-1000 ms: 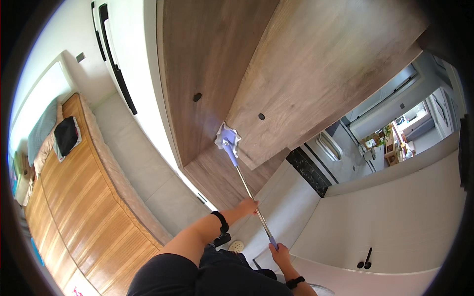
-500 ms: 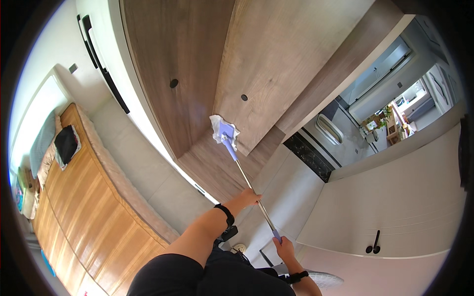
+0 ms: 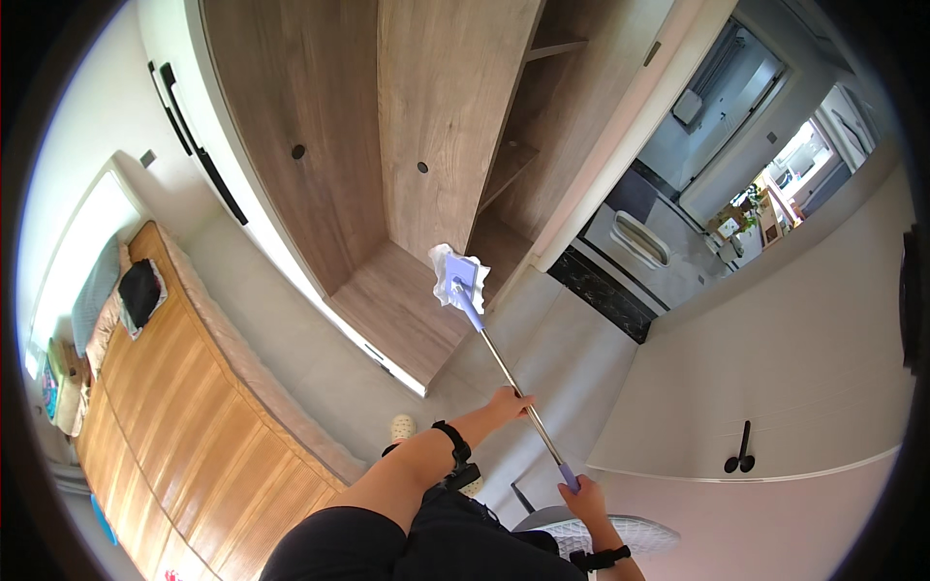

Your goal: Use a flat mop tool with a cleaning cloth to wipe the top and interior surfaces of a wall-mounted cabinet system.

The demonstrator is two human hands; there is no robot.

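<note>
Both my hands are closed round a flat mop (image 3: 502,363) with a metal pole and purple fittings. My left hand (image 3: 508,403) grips the middle of the pole. Lower down, my right hand (image 3: 585,500) wraps the purple grip at its end. The purple mop head (image 3: 464,277), with a white cloth (image 3: 442,264) around it, is held up before the open wooden wardrobe (image 3: 426,126), near its inner divider and lower corner. Whether the cloth touches the wood I cannot tell.
A bed with a slatted wooden mat (image 3: 184,407) lies on the left, a black-and-white cushion (image 3: 141,293) on it. White cabinet doors (image 3: 775,368) stand on the right. Beyond the doorway, a dark marble threshold (image 3: 603,293) crosses the floor. A grey-white chair seat (image 3: 630,535) is beside my right arm.
The mop head has come away from the wardrobe's inner back corner and moved to the right. My view has shifted right, showing side shelves behind the divider. Both hands keep their hold.
</note>
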